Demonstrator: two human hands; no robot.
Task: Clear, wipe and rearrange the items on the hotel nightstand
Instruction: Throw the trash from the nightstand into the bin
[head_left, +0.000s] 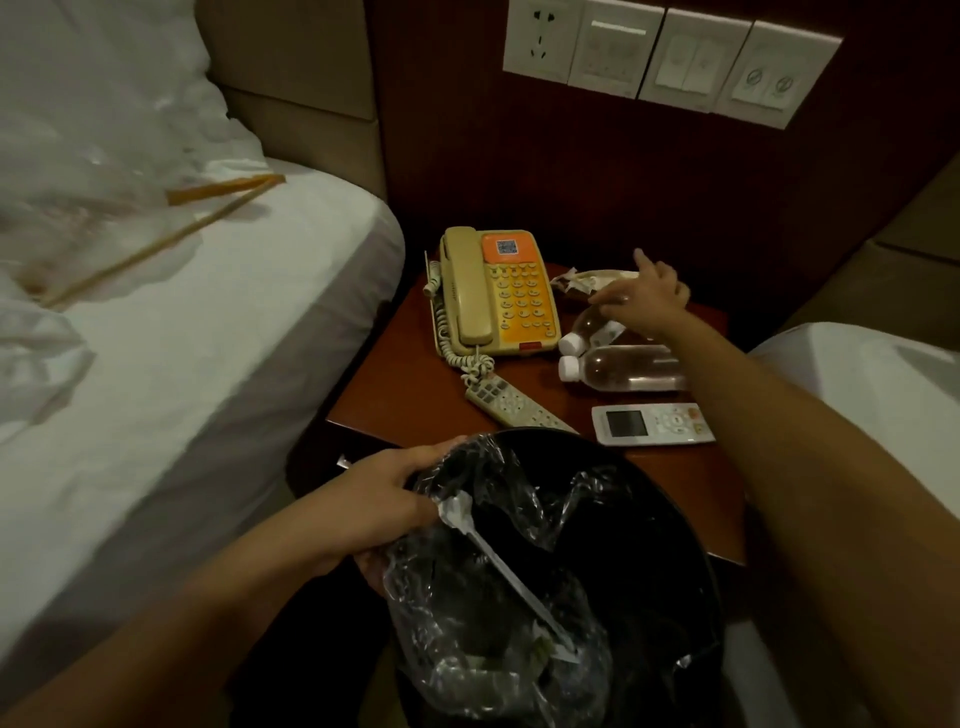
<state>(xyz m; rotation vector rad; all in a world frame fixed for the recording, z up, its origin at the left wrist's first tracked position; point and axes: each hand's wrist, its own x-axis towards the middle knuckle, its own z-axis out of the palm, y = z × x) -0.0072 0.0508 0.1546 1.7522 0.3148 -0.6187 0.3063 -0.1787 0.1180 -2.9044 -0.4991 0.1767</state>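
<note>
My left hand (384, 499) grips the rim and clear liner of a black waste bin (649, 545), held at the front edge of the red-brown nightstand (410, 400). My right hand (647, 301) reaches over the far right of the nightstand, fingers spread, touching a clear plastic bottle (589, 327) with a white cap. A second capped bottle (623, 368) lies beside it. Behind the hand lies a crumpled wrapper (582, 280). A beige and orange telephone (493, 291) sits at the back left. A beige remote (511, 402) and a white remote (652, 423) lie near the front.
A bed with white sheets (208, 338) stands left of the nightstand, with a clear bag and yellowish sticks (156, 244) on it. Another white bed corner (857, 364) is at right. Wall sockets and switches (670, 57) sit above on the wooden panel. The bin holds some crumpled rubbish.
</note>
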